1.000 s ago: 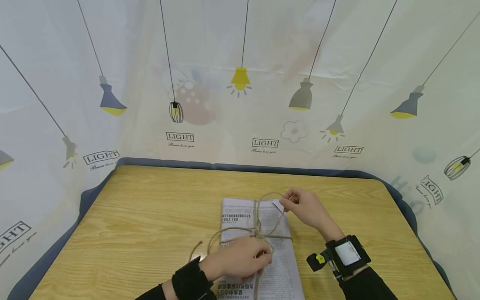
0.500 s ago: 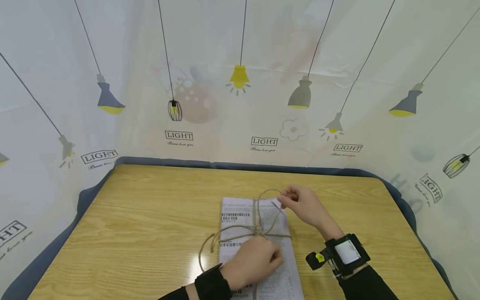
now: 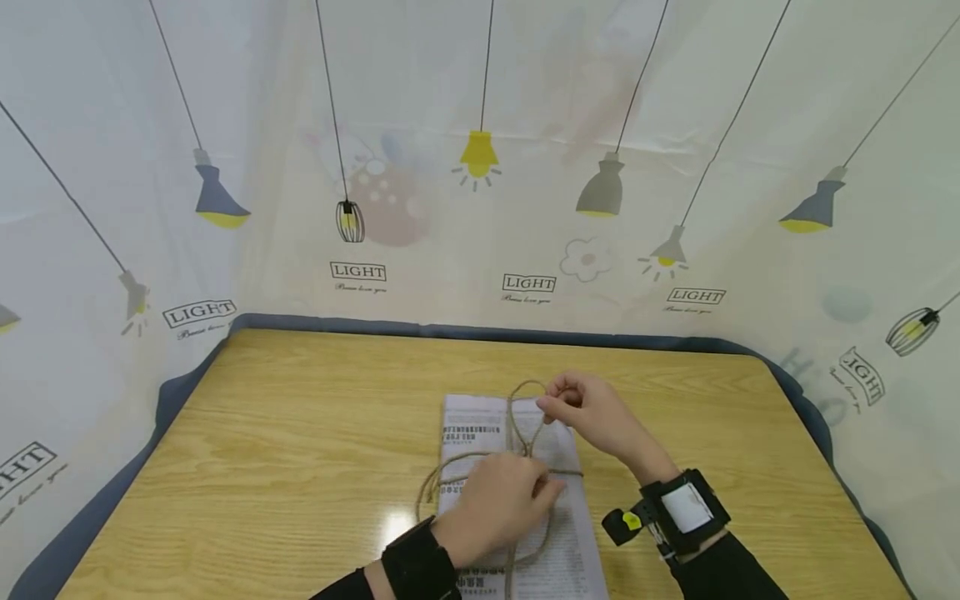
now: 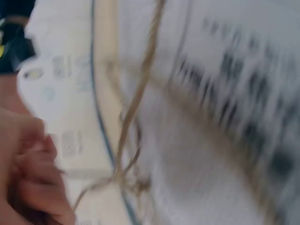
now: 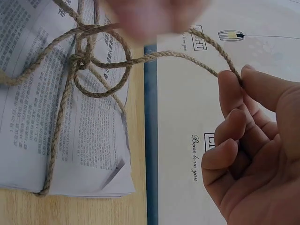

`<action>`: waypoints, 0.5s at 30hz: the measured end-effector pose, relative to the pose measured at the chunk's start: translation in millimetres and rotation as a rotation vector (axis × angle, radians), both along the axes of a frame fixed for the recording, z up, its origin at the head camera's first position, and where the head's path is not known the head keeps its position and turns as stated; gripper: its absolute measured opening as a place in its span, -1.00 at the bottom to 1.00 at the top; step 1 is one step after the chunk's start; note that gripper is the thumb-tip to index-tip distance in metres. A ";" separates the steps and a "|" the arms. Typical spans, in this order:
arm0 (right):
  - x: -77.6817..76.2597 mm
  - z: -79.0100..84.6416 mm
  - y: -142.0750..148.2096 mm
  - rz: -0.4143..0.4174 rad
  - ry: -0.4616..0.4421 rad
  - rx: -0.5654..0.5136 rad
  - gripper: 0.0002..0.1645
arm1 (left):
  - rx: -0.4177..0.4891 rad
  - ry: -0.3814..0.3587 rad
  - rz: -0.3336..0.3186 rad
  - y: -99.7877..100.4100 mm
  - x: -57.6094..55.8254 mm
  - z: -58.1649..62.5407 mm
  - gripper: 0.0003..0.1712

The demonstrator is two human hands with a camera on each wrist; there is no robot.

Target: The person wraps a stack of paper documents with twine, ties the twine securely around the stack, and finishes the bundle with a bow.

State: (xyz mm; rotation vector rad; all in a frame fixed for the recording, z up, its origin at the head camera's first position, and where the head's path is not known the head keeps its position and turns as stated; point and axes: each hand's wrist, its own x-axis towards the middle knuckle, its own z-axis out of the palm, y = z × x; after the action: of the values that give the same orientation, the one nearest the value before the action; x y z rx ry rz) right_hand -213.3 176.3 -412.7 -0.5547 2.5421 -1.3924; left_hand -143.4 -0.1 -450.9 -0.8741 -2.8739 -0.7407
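A stack of folded newspapers (image 3: 573, 533) lies on the table, tied crosswise with tan twine (image 5: 58, 133) that meets in a knot (image 5: 79, 61). My right hand (image 3: 592, 417) pinches a raised loop of the twine between thumb and forefinger beyond the knot; the right wrist view shows this closely. Over the knot, my left hand (image 3: 498, 504) has curled fingers at the twine; its fingertips are largely hidden, and it appears as a blur (image 5: 154, 16) in the right wrist view. A round coil of twine circles the strands near the knot. The left wrist view is blurred and shows my right hand (image 4: 35, 173).
The wooden table (image 3: 300, 417) extends around the stack. A pale curtain (image 3: 420, 167) printed with lamps hangs along its far side. Loose twine arches off the stack's left edge, and one paper corner (image 5: 119, 178) is bent up.
My left hand has moved right, then up over the knot. My right hand has shifted slightly left with its loop. The loose twine at the left has drawn closer to the stack.
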 end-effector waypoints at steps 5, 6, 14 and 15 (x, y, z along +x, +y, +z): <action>-0.5 0.4 -2.6 0.023 -0.005 -0.026 -0.73 | 0.141 0.027 0.143 -20.7 -14.7 25.2 -0.69; -0.5 -0.2 -3.5 0.031 -0.006 -0.033 -0.73 | 0.159 -0.003 0.163 -24.2 -18.2 30.0 -0.72; 6.5 1.1 -19.0 0.073 0.005 -0.068 -0.78 | 0.342 -0.291 0.095 -33.4 -35.5 37.1 -0.52; 7.4 2.2 -20.9 0.073 0.012 -0.073 -0.79 | 0.381 -0.317 0.085 -33.7 -36.9 36.2 -0.51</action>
State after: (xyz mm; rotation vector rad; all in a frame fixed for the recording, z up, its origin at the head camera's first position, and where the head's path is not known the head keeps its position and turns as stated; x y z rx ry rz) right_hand -205.9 155.4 -410.5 -0.6631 2.4628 -1.4651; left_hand -180.3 -33.8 -414.8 -0.6284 -2.8407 -1.4708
